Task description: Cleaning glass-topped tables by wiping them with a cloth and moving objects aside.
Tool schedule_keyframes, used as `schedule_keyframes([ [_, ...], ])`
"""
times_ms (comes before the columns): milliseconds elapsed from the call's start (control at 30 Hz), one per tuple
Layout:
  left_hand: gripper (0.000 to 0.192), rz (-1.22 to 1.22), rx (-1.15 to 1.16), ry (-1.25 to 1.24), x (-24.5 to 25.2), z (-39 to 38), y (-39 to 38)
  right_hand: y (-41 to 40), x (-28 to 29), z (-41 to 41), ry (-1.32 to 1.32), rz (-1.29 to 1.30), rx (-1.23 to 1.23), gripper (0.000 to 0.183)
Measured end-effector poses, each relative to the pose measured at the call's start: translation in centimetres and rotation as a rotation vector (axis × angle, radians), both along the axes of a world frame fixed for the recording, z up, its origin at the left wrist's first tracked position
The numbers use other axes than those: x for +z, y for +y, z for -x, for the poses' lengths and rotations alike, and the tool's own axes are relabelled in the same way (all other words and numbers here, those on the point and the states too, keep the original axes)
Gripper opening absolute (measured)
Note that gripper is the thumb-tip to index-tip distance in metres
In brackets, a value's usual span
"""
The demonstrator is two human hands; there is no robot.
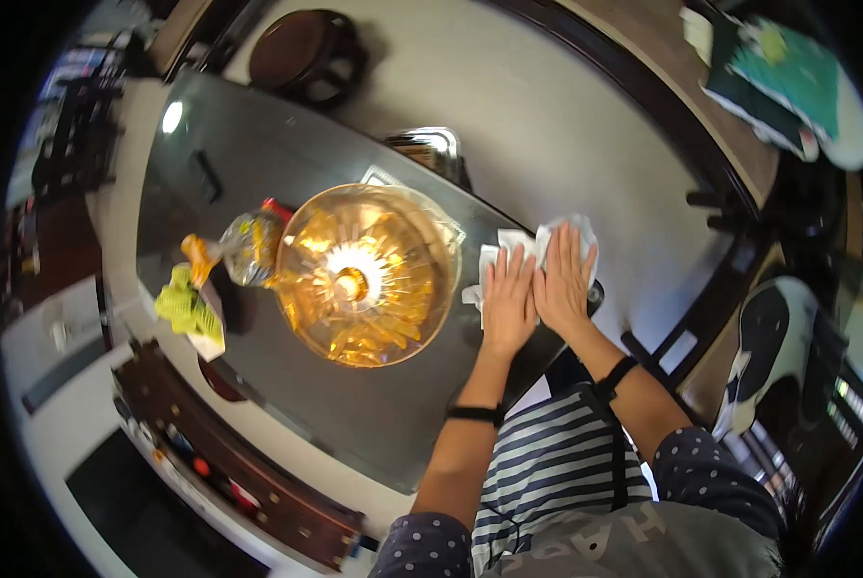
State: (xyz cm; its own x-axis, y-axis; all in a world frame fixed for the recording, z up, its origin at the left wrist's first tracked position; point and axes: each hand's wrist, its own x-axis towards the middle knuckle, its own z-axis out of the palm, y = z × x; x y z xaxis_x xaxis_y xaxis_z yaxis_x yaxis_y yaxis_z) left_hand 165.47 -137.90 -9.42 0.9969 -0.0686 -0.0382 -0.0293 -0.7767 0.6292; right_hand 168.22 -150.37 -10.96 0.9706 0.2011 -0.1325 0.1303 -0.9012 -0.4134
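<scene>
Both my hands lie flat, side by side, at the right end of the dark tabletop [374, 404]. Under the fingers of my left hand [509, 300] is a white tissue [489, 259]; its fingers are slightly apart. My right hand [563, 278] presses with spread fingers on another crumpled white tissue [585, 235] at the table's edge. To the left of my hands stands a large amber glass bowl [431, 289] with bright light shining in it. A tied clear plastic bag [247, 249] with yellow contents is beside the bowl.
A black remote control [205, 175] lies on the table's far left part. Green cloth or netting [189, 303] sits at the left edge. A round dark wooden stool [294, 54] and a metal-rimmed container [439, 141] are beyond the table. A dark wooden cabinet [236, 462] stands lower left.
</scene>
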Motion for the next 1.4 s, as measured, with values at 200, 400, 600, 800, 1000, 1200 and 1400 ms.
schedule_keyframes([
  [200, 0.035, 0.239, 0.844, 0.047, 4.0, 13.7, 2.9, 1.6, 3.2, 4.4, 0.118, -0.094, 0.463, 0.077],
  [400, 0.057, 0.705, 1.494, -0.159, 4.7, 13.6, 14.5, 1.7, 1.2, 0.3, -0.103, 0.077, 0.326, 0.042],
  [600, 0.093, 0.713, 1.252, -0.166, 5.6, 7.5, 20.4, 7.5, 8.9, -6.8, -0.049, -0.615, -0.245, 0.043],
  [800, 0.104, 0.78, 1.309, -0.178, 4.7, 6.4, 21.0, 19.2, 8.2, -8.2, 0.08, -0.143, 0.43, 0.055],
  [1000, 0.103, 0.731, 1.265, -0.172, 5.1, 6.4, 21.4, 23.7, 8.8, -11.5, 0.189, 0.021, 0.41, 0.058],
  [1200, 0.098, 0.579, 1.175, -0.098, 5.5, 6.6, 22.0, 26.7, 8.8, -12.2, 0.077, -0.093, 0.602, 0.05],
  [1400, 0.095, 0.519, 1.166, -0.061, 5.3, 7.2, 22.0, 31.7, 10.4, -9.3, 0.014, 0.104, 0.804, 0.056],
])
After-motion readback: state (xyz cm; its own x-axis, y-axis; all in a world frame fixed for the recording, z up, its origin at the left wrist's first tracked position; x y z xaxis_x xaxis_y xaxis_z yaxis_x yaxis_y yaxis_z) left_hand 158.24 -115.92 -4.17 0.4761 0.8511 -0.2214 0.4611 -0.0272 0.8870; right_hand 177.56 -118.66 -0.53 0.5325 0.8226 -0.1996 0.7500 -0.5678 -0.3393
